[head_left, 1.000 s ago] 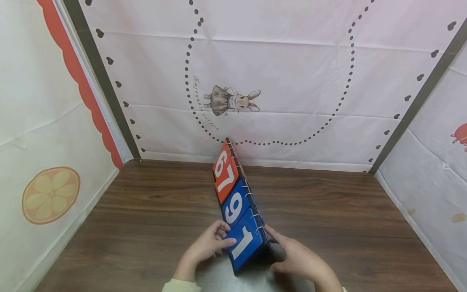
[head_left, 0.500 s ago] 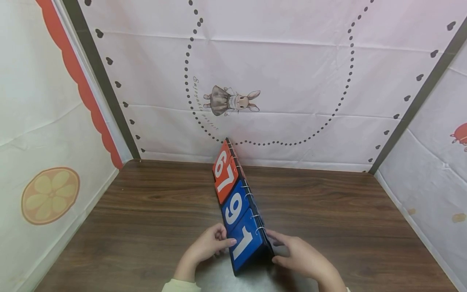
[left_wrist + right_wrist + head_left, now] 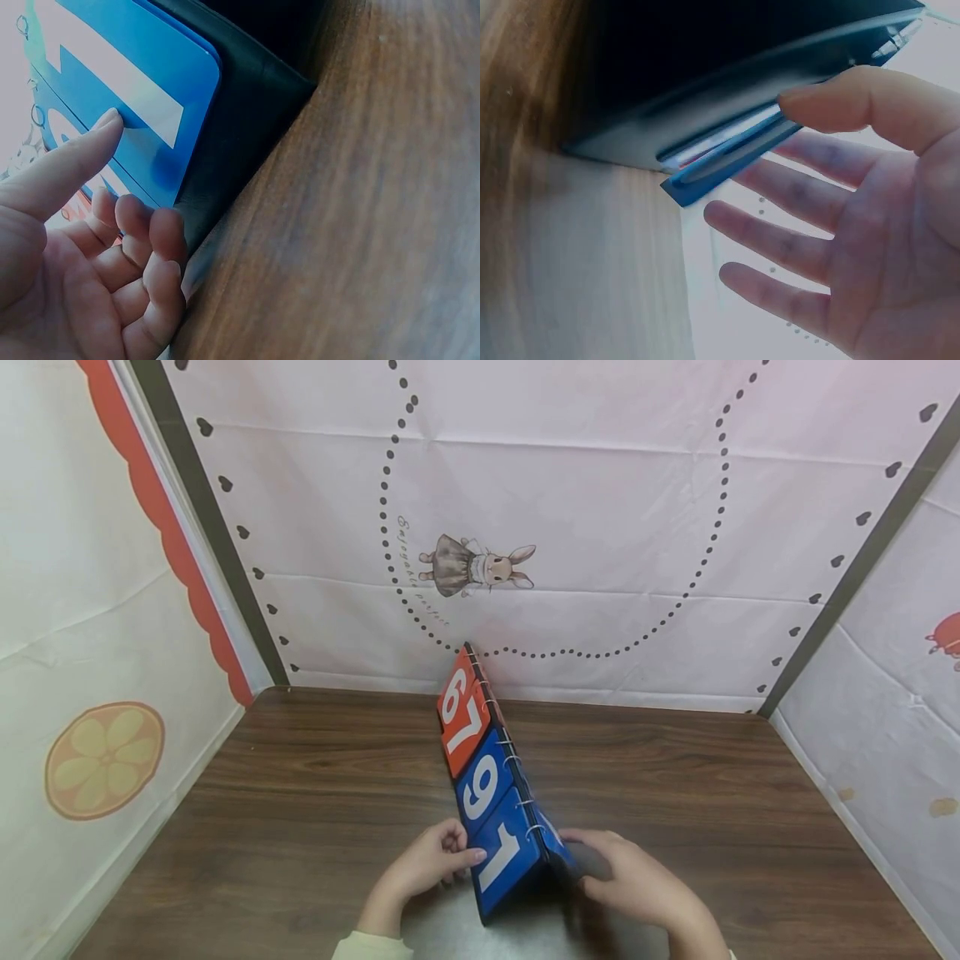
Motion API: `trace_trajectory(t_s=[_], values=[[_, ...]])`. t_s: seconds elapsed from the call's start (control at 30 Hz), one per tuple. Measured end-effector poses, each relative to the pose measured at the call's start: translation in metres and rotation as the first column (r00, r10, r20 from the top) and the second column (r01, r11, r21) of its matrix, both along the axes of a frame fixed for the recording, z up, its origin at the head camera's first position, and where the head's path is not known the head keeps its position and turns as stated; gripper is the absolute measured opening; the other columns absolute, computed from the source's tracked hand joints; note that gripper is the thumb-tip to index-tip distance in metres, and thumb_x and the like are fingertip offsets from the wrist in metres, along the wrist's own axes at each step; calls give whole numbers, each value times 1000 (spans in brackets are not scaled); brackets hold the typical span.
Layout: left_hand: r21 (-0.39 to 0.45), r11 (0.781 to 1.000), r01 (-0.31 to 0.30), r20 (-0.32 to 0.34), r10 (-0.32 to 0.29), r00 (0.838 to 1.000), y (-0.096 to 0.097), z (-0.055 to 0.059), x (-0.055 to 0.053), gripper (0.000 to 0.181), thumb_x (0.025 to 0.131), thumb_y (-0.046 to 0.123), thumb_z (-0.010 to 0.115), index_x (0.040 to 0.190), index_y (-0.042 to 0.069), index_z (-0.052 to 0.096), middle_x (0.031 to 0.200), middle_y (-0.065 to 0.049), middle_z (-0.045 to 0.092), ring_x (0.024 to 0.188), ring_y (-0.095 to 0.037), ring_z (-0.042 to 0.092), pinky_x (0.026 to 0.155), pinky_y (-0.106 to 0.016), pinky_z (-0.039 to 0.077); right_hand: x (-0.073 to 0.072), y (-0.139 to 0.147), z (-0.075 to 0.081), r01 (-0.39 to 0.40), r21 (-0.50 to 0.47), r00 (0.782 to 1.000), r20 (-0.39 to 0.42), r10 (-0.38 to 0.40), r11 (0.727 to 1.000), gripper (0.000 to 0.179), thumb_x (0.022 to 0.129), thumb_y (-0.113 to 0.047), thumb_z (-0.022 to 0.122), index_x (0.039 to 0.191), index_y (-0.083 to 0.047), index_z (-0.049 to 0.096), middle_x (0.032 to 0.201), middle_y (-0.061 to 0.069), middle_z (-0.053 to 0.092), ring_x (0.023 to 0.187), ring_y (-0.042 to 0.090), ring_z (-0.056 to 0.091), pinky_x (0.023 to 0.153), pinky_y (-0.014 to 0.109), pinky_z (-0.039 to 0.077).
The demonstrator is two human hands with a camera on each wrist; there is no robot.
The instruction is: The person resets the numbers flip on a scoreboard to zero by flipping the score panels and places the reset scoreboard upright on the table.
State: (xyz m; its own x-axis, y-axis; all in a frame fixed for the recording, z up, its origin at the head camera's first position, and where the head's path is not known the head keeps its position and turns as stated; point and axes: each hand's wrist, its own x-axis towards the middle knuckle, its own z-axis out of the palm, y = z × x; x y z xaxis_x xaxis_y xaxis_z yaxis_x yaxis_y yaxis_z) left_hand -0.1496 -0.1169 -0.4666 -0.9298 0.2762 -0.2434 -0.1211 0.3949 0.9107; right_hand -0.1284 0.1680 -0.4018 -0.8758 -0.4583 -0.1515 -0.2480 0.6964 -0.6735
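Observation:
A tent-shaped flip scoreboard [image 3: 498, 777] stands on the table, with red cards and blue cards on metal rings along its top ridge. Its left face reads 6, 7, 9, 1. My left hand [image 3: 423, 864] lays its thumb on the near blue card with the 1 [image 3: 142, 67]; the other fingers curl loosely by the lower edge of the black cover [image 3: 247, 97]. On the far side, my right hand [image 3: 637, 877] pinches a blue card [image 3: 739, 161] between thumb and fingers, and this card tilts away from the black backing. Its ring finger and little finger are spread apart.
The scoreboard stands on a dark wood-grain table [image 3: 322, 760]. A white printed cloth with a rabbit figure [image 3: 476, 566] hangs right behind it. More printed cloth flanks the table, with an orange slice [image 3: 105, 762] on the left side.
My right hand has drawn to the right, swinging a blue card outward from the scoreboard's right face. My left hand has stayed almost in place, its fingers slightly lower than before.

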Motion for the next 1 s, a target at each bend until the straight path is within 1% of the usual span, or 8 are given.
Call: trace_trajectory(t_s=[0.23,0.33,0.5,0.6,0.7,0.83,0.93,1.0], values=[[5,1000,3,0,-3,1000,1,2,0,39,79,39,71,86,7,49,70,-3,54,63,-18,54,56,-29,45,2,13,10,-4,-8,994,-107,3,1000,43,83,-10,65,125,-18,58,123,9,55,113,31,48,90,56,41],[15,1000,5,3,-5,1000,1,1,-1,39,79,38,71,86,7,49,70,-3,55,63,-18,54,55,-30,45,4,20,15,12,-14,989,-148,-14,1000,43,84,-12,64,125,-21,57,125,9,53,113,32,47,87,54,44],[15,1000,11,10,-11,1000,-1,-1,-1,41,78,41,72,88,7,50,72,-4,57,64,-19,55,56,-30,45,7,31,20,41,-61,973,-225,-54,997,40,87,-22,64,126,-25,56,136,10,43,119,40,40,81,51,49],[10,1000,13,12,-13,1000,-1,-1,-1,42,78,42,72,88,7,51,73,-4,58,65,-19,55,57,-30,46,7,36,20,68,-113,961,-258,-96,991,42,87,-29,65,127,-27,55,143,10,35,124,44,34,79,52,49],[7,1000,16,13,-16,1000,-1,-1,-1,42,78,42,72,89,7,52,73,-4,58,65,-19,55,57,-30,46,6,39,20,111,-167,945,-287,-156,980,51,85,-32,66,133,-27,49,148,8,28,128,45,29,84,64,40],[7,1000,25,10,-25,1000,-1,0,-1,40,79,40,71,89,7,52,73,-5,58,65,-19,55,56,-30,46,5,38,23,161,-238,922,-311,-232,958,74,81,-28,71,143,-31,32,152,7,17,133,44,20,86,75,24],[5,999,32,6,-32,999,-1,2,0,39,79,40,71,89,7,52,74,-5,59,65,-19,55,56,-30,46,5,37,24,175,-320,903,-323,-281,931,89,77,-19,75,146,-33,21,154,5,13,134,44,17,87,76,21],[12,999,34,-1,-34,999,-2,4,1,39,80,41,70,89,7,52,75,-6,60,66,-20,56,57,-31,47,5,37,25,183,-379,891,-325,-316,907,95,76,-13,76,147,-32,16,154,5,12,134,42,19,90,72,23]])
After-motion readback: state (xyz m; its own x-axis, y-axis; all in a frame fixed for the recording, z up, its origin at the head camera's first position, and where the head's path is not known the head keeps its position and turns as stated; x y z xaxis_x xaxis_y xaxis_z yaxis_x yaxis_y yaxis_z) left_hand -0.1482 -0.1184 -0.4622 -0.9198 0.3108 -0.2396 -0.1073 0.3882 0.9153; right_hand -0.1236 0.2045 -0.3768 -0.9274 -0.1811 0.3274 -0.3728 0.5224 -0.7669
